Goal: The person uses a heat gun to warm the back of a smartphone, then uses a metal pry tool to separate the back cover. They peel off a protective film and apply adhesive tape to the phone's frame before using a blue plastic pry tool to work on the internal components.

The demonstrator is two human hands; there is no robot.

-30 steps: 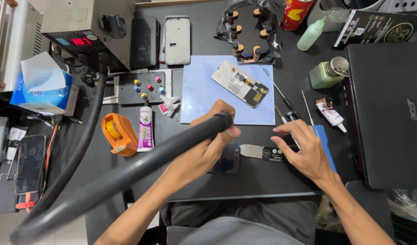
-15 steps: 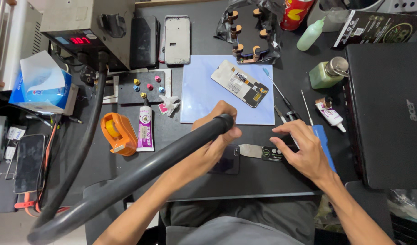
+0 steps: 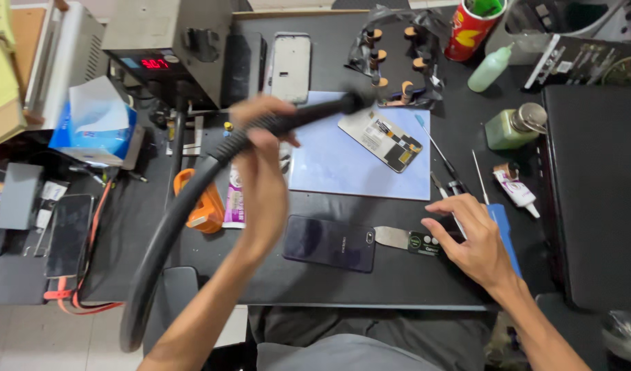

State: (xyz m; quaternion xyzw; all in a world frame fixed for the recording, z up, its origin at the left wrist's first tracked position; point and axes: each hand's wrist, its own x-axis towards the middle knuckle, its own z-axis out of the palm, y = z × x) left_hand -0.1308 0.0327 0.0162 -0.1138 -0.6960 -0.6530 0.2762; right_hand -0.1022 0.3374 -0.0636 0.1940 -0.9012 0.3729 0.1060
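My left hand point(image 3: 262, 161) is raised above the table and grips the black handle of a hot-air tool point(image 3: 298, 118). Its thick black hose point(image 3: 165, 237) trails down to the left, and its nozzle tip sits over the far edge of the pale blue mat point(image 3: 350, 168). A dark phone point(image 3: 329, 242) lies flat near the front edge. A flat metal pry tool point(image 3: 406, 240) lies with its blade at the phone's right end. My right hand point(image 3: 475, 237) rests on the table with its fingers spread and its thumb at the tool's black handle.
An opened phone part point(image 3: 390, 139) lies on the mat. A grey station with a red display point(image 3: 165, 48) stands far left, with a tissue box point(image 3: 94, 127) and an orange tape roll point(image 3: 204, 205) nearby. Bottles point(image 3: 513, 126), tweezers, a glue tube point(image 3: 515, 185) and a closed black laptop point(image 3: 594, 192) lie right.
My left hand has lifted the hot-air handle off the phone and swung it up and away toward the mat's far edge. The phone now lies uncovered. My right hand stayed put.
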